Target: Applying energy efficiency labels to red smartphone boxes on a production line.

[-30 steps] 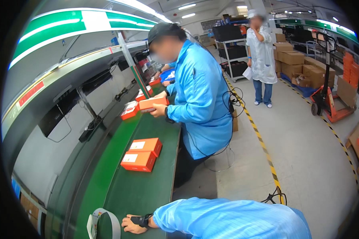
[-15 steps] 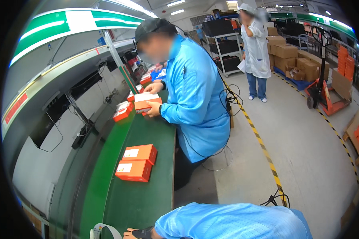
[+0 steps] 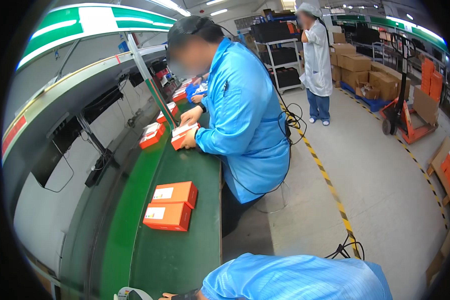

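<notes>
At the lower edge, my right arm in a blue sleeve [image 3: 295, 277] reaches in. Only a sliver of my right hand [image 3: 168, 296] shows, with a black band at the wrist; most of its fingers are cut off, so their grip is hidden. Nearest to it is a curled white strip with coloured marks [image 3: 134, 292], apart from the visible fingers. My left hand is out of sight. Farther up the green tabletop [image 3: 170, 260] lie two orange boxes side by side, a nearer one [image 3: 174, 218] and a farther one [image 3: 182, 192], each bearing a white label.
Beyond them, a co-worker in a blue coat [image 3: 247, 115] handles an orange box with a white top [image 3: 179, 140]. More orange boxes [image 3: 152, 136] line the far left. A metal post [image 3: 150, 80] rises there. Behind stand a person in white [image 3: 317, 60] and an orange pallet jack [image 3: 410, 125].
My right hand has slid lower, mostly out of the picture, and less of the white strip shows. The co-worker's box is lower and tilted, one hand now on its top.
</notes>
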Demonstrator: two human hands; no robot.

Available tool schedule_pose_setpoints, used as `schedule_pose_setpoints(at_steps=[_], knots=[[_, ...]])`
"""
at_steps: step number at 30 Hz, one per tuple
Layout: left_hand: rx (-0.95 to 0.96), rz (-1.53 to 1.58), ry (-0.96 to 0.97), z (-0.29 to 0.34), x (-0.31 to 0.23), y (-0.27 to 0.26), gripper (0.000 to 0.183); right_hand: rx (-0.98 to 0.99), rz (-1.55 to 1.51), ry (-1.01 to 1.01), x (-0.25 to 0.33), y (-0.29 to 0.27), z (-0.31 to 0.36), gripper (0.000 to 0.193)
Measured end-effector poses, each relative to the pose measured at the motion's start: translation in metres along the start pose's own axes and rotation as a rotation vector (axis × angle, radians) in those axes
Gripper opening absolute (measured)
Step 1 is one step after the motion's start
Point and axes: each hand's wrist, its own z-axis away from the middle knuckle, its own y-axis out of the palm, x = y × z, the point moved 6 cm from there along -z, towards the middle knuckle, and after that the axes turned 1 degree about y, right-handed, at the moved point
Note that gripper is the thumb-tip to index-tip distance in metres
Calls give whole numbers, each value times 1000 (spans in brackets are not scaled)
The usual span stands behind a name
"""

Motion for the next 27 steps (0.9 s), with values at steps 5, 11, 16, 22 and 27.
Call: schedule_pose_setpoints(at_steps=[5,11,16,22,27], knots=[[2,-7,-10,-1,1,-2,43,-86,-7,-15,1,-6,1,25],[-2,0,-7,-7,0,-9,42,-122,8,-9,4,-12,-1,24],[-8,-10,-18,-10,4,-15,42,-116,-11,6,8,-18,-1,30],[-24,-12,-16,-7,0,-18,41,-80,-22,32,8,-18,0,41],[-31,-41,-13,-9,-1,-19,41,-50,-62,39,3,-10,1,45]])
